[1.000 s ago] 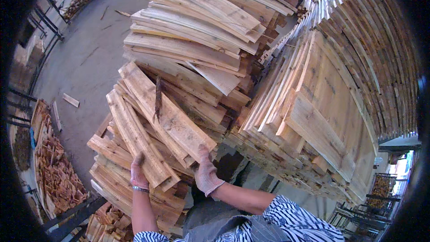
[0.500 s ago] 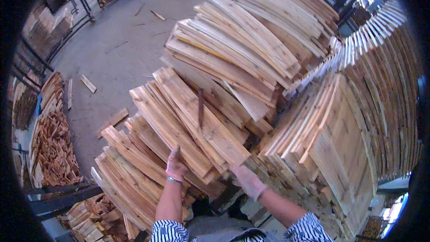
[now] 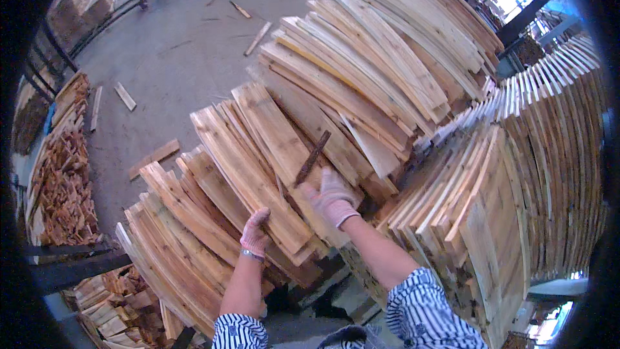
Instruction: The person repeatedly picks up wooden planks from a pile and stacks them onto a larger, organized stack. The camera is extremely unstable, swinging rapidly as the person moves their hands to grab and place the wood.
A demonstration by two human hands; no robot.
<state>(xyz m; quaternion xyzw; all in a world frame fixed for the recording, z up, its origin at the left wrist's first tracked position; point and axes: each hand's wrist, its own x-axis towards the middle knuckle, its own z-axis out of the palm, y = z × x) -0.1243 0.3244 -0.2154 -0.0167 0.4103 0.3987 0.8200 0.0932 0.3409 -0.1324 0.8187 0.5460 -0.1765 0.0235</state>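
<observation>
— Nearest the camera? Gloved left hand now flat, fingers together, on the near board ends; right hand has moved up, fingers closed around a dark bark strip.

— Beyond? Taller plank stack; concrete floor; the strip looks ready to come off.

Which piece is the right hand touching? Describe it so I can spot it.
Start at the big fan of pale planks in the middle. Just ahead of the gloved right hand lies a thin dark strip, much narrower and browner than the boards beneath it.
</observation>
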